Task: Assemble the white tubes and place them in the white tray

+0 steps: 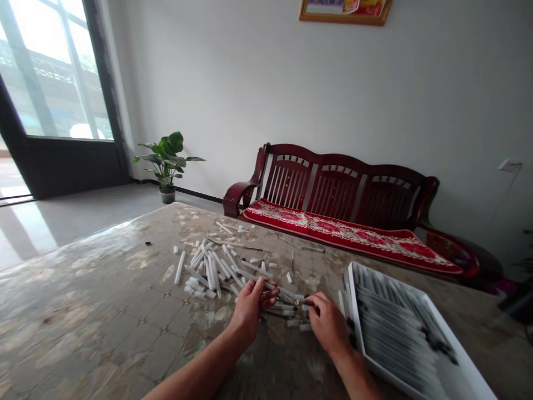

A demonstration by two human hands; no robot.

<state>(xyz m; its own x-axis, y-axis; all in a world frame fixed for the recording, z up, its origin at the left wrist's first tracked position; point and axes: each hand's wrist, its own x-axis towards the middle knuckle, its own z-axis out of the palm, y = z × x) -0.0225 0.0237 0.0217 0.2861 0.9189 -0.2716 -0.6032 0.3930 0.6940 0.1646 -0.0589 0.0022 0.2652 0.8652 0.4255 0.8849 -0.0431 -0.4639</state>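
Near the middle of the table, my left hand (249,308) is closed round a translucent white pen barrel (287,292) that points to the right. My right hand (328,328) pinches at the barrel's right end; what its fingertips hold is too small to make out. Below both hands lie dark thin pen refills (280,314) and short white pen caps (293,323). A loose heap of white pen barrels (213,269) spreads beyond my left hand, with more caps (195,288) at its near edge.
To the right, a white box (355,314) holds many rows of translucent pens (387,322) with dark ends. The patterned table (104,328) reaches toward a dark red wooden bench (333,183). A potted plant (166,158) stands on the floor by the door.
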